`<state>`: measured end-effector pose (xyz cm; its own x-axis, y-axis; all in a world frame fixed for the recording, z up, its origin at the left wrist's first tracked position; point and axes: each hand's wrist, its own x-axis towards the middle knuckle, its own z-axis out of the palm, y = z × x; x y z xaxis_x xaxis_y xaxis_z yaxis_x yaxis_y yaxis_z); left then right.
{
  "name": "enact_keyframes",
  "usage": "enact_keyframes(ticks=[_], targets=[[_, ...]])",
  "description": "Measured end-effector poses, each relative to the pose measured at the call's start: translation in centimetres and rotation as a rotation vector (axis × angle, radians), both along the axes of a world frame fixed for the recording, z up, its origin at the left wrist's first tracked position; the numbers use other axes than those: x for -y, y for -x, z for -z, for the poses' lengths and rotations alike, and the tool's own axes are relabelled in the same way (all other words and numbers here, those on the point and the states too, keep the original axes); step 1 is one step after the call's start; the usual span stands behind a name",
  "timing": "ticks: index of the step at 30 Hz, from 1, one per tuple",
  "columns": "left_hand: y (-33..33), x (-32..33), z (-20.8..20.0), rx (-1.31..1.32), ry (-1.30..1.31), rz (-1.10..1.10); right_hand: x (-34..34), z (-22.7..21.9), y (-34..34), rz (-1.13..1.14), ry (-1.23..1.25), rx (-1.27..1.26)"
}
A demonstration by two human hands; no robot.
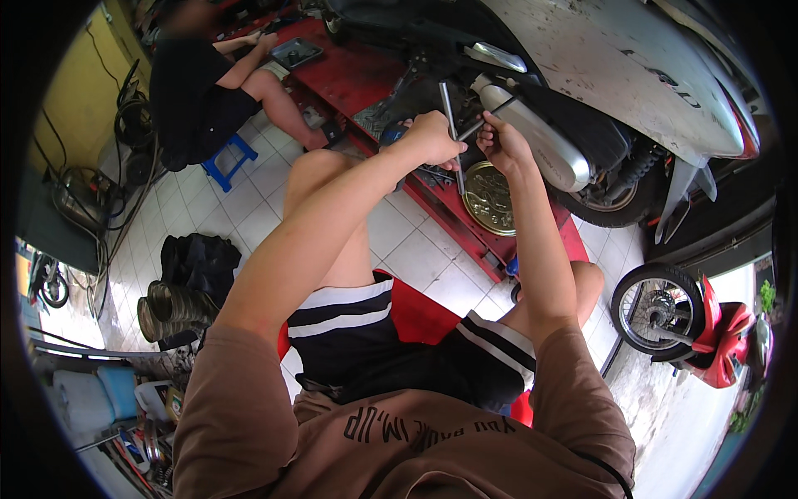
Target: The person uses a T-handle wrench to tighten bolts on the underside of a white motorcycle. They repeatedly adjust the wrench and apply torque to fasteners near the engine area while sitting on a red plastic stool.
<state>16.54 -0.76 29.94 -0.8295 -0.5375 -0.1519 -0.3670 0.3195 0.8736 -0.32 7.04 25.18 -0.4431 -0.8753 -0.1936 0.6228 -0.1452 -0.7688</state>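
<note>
My left hand (434, 140) is closed around the crossbar of a silver T-handle wrench (449, 108), whose bar sticks out above and below the fist. The wrench's darker shaft runs right, toward a silver engine-side cover (536, 137) on a scooter. My right hand (505, 145) pinches that shaft between thumb and fingers; whether the tip touches the scooter I cannot tell. Just below the hands, a round gold-coloured tray (490, 204) with small metal parts in it rests on a red platform (470, 237).
The grey scooter (615, 58) stands over the platform at upper right. A person (199, 91) sits on a blue stool (226, 162) at left, near a metal tray (297, 53). At right stands a red motorcycle (719, 333). Black bags (199, 266) lie on the tiled floor.
</note>
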Motion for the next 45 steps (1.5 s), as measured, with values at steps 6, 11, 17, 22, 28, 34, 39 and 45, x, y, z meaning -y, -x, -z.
enact_keyframes(ticks=[6, 11, 17, 22, 28, 34, 39, 45], targets=[[0.0, 1.2, 1.4, -0.050, 0.278, -0.028, 0.3, -0.2, -0.4, -0.025, 0.028, 0.032], [-0.2, 1.3, 1.9, -0.110, 0.489, -0.063, 0.3, -0.2, -0.4, -0.061, 0.031, 0.016], [-1.0, 0.3, 0.3, -0.100, 0.544, 0.001, -0.4, -0.4, -0.4, -0.098, 0.023, 0.004], [-1.6, -0.4, -0.8, -0.011, 0.550, 0.000, -0.6, -0.6, -0.6, -0.134, -0.010, -0.008], [-2.2, -1.0, -1.6, 0.046, 0.588, 0.010, -0.8, -0.9, -1.6, -0.153, -0.080, -0.074], [-2.2, -0.9, -1.2, 0.037, 0.603, 0.011, -0.8, -0.9, -1.7, -0.170, -0.090, -0.096], [-2.4, -1.0, -1.2, 0.031, 0.610, 0.024, -1.0, -1.3, -2.3, -0.181, -0.124, -0.165], [-2.1, -1.3, -1.6, 0.060, 0.542, -0.024, -1.1, -1.1, -1.9, -0.184, -0.120, -0.181]])
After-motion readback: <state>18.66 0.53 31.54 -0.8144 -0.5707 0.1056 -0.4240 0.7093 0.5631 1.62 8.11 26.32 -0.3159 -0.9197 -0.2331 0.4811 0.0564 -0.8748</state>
